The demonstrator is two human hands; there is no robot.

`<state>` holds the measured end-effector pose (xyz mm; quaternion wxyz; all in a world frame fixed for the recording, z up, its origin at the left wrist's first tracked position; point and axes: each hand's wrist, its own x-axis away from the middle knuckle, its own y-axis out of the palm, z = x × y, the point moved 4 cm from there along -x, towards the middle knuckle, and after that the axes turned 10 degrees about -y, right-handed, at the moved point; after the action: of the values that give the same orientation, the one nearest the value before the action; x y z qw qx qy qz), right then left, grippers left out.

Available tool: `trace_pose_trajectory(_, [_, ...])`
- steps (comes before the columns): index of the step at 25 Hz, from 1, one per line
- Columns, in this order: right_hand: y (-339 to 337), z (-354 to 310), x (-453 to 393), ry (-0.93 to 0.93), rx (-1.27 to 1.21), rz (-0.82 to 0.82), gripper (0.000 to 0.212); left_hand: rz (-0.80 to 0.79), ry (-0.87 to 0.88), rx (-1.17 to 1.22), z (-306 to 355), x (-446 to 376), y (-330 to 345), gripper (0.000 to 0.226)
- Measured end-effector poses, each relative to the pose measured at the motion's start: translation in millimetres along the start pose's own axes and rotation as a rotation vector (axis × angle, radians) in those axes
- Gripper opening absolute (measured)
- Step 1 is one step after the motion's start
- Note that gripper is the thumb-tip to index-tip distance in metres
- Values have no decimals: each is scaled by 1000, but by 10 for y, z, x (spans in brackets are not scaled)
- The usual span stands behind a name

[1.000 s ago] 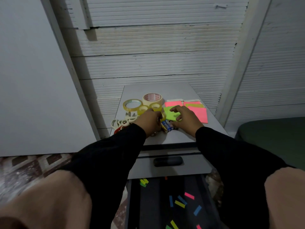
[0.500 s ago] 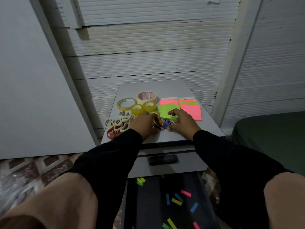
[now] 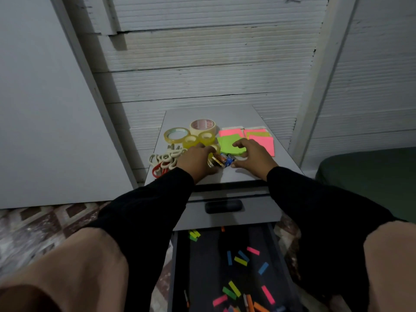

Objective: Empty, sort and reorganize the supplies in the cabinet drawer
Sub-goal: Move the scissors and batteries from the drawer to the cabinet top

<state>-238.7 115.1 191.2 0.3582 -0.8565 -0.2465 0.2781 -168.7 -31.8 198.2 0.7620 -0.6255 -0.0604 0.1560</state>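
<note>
Both hands on the batteries, cabinet top

I had my left hand curled round the batteries, right hand relaxed and spread just beside them, fingers over the green sticky notes; the drawer sat open near me.

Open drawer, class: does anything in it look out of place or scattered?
Yes. Small coloured paper tabs lie strewn at odd angles over the dark floor of the open drawer, loose rather than stacked like the sticky notes on the cabinet top.
</note>
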Motion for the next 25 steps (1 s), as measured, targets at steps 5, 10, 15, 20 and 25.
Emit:
trace_pose_trajectory(5, [-114, -214, 389, -30, 33, -48, 58, 101, 46, 85, 39, 592, -151, 41])
trace_pose_trajectory(10, [-80, -268, 944, -9, 52, -137, 54, 7, 74, 98, 0, 1275, 120, 40])
trace_pose_trajectory(15, [166, -64, 1450, 72, 132, -278, 55, -149, 64, 95, -120, 1746, 646, 45])
trace_pose_trajectory(20, [568, 275, 1844, 135, 156, -412, 51, -271, 28, 55, -288, 2010, 1251, 53])
trace_pose_trajectory(25, [1150, 693, 2150, 177, 243, -698, 44, -460, -24, 4, -480, 2142, 1889, 41])
